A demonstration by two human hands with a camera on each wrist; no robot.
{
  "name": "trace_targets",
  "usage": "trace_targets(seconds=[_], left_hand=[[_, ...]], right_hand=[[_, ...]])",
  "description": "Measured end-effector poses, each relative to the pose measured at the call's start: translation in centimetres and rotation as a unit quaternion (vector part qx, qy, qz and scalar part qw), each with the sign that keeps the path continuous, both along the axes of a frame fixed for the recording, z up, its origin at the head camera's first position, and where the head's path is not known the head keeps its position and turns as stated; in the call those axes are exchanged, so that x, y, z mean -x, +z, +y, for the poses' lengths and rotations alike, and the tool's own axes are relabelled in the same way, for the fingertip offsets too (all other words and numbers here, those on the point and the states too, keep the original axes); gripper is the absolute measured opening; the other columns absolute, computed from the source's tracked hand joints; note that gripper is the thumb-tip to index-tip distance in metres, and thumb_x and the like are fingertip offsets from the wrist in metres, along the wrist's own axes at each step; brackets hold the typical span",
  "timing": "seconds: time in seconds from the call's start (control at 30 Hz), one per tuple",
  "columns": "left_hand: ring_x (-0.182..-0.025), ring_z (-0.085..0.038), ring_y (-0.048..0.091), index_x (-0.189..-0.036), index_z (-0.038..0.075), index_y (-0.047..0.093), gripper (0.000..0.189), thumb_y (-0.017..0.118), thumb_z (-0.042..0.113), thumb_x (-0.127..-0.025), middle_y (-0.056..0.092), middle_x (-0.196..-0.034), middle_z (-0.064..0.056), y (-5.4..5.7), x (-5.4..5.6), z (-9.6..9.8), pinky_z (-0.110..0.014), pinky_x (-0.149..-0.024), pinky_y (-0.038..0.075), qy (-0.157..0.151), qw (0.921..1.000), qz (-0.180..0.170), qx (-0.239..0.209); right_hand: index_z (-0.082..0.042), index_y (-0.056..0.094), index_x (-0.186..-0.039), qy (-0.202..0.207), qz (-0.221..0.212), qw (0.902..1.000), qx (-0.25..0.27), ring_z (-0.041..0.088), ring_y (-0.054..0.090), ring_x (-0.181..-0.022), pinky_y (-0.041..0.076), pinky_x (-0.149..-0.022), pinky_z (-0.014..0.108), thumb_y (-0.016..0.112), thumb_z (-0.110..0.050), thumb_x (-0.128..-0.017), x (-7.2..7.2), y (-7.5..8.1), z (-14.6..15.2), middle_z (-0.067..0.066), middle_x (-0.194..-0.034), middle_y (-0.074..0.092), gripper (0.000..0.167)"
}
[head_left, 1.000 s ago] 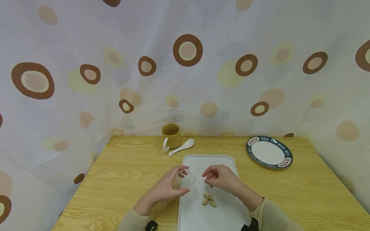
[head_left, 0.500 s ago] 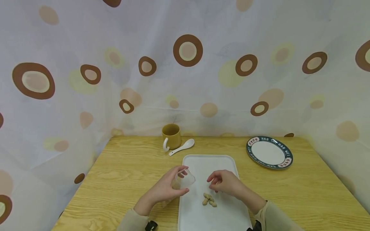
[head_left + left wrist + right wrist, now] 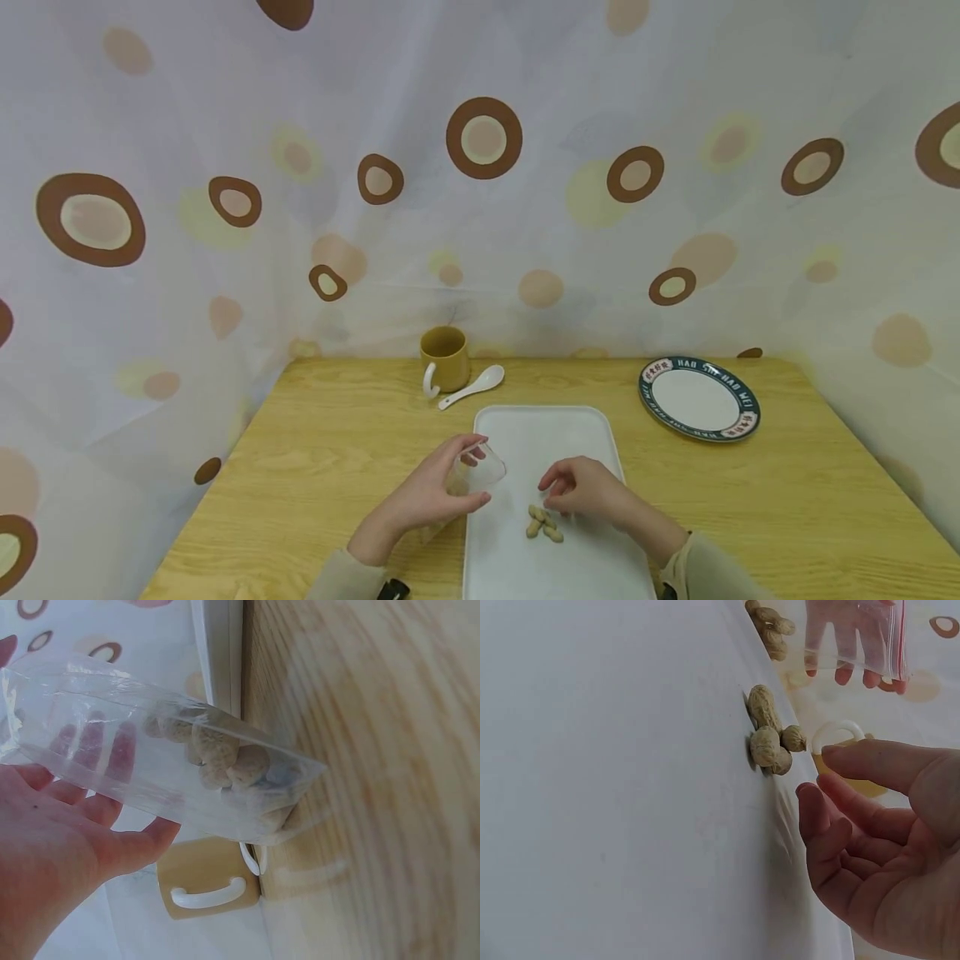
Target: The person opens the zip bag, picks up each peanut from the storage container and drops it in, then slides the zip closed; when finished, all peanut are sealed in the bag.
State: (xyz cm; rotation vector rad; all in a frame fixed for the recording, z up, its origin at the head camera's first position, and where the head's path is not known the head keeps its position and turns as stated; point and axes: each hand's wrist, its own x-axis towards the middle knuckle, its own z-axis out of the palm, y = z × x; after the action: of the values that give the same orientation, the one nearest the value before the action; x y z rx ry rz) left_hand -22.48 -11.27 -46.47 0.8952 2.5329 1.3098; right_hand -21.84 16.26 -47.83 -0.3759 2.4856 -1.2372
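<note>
Bag (image 3: 165, 769), thin clear plastic, glossy and creased, a red line along its mouth; tilted, mouth wide, at the left edge of the tray; several peanuts gathered in its lower end; whether that end touches the table cannot be told. Tray (image 3: 585, 567), white, smooth, oblong, with rounded corners and a low raised rim. Loose peanuts (image 3: 765, 742), four, in the shell, pale tan, waisted and net-textured, lying in a small cluster on the tray. Table (image 3: 337, 467), yellowish, streaked wood grain. Mug (image 3: 450, 367), mustard, cylindrical, upright, with a curved white handle. Spoon (image 3: 476, 386), white, glossy, oval-bowled, just beside the mug. Plate (image 3: 697, 402), round, white centre, dark green lettered band, well apart at the right. Backdrop (image 3: 555, 83), pale sheet, softly creased, printed with brown rings and beige spots. Left hand (image 3: 438, 490): fingers and thumb spread in a wide C, clasped round the upper part of the bag, wrist over the table left of the tray. Right hand (image 3: 588, 492): over the tray, near the loose peanuts; fingers loosely bent, thumb and index tips apart, nothing between them. Sleeves (image 3: 708, 567), beige, fabric, gathered at the right cuff.
</note>
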Motion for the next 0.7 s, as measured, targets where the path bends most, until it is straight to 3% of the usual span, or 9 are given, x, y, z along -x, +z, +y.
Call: trace_targets(seconds=[0.7], left_hand=[[-0.117, -0.028, 0.056, -0.144, 0.005, 0.043, 0.068, 0.073, 0.03, -0.087, 0.058, -0.127, -0.013, 0.09, -0.15, -0.06, -0.043, -0.099, 0.045, -0.004, 1.0, -0.005, -0.006]], right_hand=[[-0.005, 0.073, -0.09, 0.023, -0.015, 0.9996, 0.008, 0.012, 0.056, -0.064, 0.046, -0.056, 0.022, 0.075, -0.012, -0.085, -0.52, -0.86, -0.3, -0.001, -0.073, 0.065, 0.01]])
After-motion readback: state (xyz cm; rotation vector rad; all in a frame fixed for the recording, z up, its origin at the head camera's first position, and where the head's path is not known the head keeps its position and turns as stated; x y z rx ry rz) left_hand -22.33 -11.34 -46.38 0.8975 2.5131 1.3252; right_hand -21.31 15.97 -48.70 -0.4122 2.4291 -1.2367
